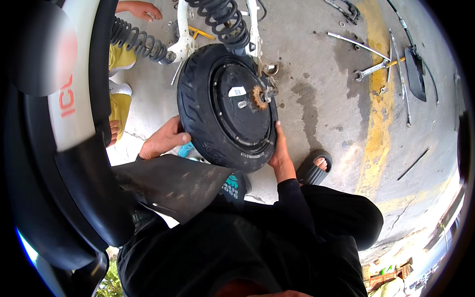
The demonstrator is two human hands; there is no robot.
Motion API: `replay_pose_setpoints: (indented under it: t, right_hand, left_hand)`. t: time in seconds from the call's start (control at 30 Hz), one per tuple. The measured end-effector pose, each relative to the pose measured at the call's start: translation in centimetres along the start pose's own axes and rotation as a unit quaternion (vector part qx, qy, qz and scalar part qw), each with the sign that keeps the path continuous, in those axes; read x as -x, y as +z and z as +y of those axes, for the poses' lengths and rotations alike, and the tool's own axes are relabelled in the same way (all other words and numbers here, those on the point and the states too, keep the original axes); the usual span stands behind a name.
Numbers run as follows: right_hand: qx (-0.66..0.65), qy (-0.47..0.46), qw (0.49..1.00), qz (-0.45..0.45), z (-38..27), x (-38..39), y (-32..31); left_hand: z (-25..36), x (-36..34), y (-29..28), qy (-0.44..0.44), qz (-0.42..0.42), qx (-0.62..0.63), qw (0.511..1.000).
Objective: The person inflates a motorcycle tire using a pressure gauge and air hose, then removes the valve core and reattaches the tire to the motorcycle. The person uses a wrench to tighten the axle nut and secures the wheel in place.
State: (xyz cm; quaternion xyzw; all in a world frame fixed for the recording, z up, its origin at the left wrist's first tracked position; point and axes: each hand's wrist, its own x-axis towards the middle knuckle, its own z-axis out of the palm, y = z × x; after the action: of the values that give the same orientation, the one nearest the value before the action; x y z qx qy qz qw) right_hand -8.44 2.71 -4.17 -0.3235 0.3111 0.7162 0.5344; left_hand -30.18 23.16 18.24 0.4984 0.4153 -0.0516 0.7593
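Note:
A black scooter wheel [198, 114] with a ribbed tyre and a round hub cover stands tilted before me, held between my two hands. My left hand [166, 138] grips the tyre's lower left side, thumb on the tread. On the opposite side, my right hand [281, 151] presses against the tyre edge, some fingers hidden behind it. A rusty toothed ring [259, 98] surrounds the axle end at the hub. Just above the wheel are a coil-spring shock absorber [225, 22] and a white frame bracket [184, 48]. Near my left forearm hangs a dark mudguard flap [178, 185].
The scooter's white-and-black body [74, 119] fills the left side. Another person's hand [141, 10] and yellow trousers [118, 57] are beyond it. Wrenches [371, 72], a black part with a cable [414, 74] and a thin rod [413, 165] lie on the concrete at right.

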Motion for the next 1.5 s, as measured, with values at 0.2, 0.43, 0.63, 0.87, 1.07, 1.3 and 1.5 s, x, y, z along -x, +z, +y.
replay_pose_setpoints:
  t: [0.2,0.43,0.63,0.87,1.07,1.3,1.5]
  right_hand:
    - [0.011,-0.026,0.998,-0.062,-0.1,-0.6,-0.1]
    - [-0.012,-0.081,0.995,-0.053,2.4,-1.7,-0.2]
    - [-0.089,-0.101,0.986,-0.099,6.6,0.0,2.3]
    - [-0.074,-0.095,0.979,-0.163,2.6,-1.0,8.0]
    - [-0.047,-0.096,0.981,-0.163,1.0,-5.5,10.8]
    - [-0.076,-0.066,0.973,-0.208,1.9,-9.1,10.3]
    - [-0.055,-0.063,0.98,-0.183,-0.3,-7.7,9.5]
  left_hand:
    - [-2.3,-1.0,-0.9,0.047,-0.001,0.051,0.998]
    - [-5.2,-2.5,-5.0,0.105,0.001,-0.092,0.99]
    - [-1.7,-0.3,-3.6,0.156,0.042,-0.132,0.978]
    - [0.7,1.1,-4.4,0.205,0.063,-0.109,0.971]
    - [2.6,-1.6,-6.5,0.249,0.059,-0.073,0.964]
    - [3.5,-2.6,-3.3,0.245,0.116,-0.117,0.955]
    - [3.5,-2.5,-2.2,0.224,0.129,-0.083,0.962]
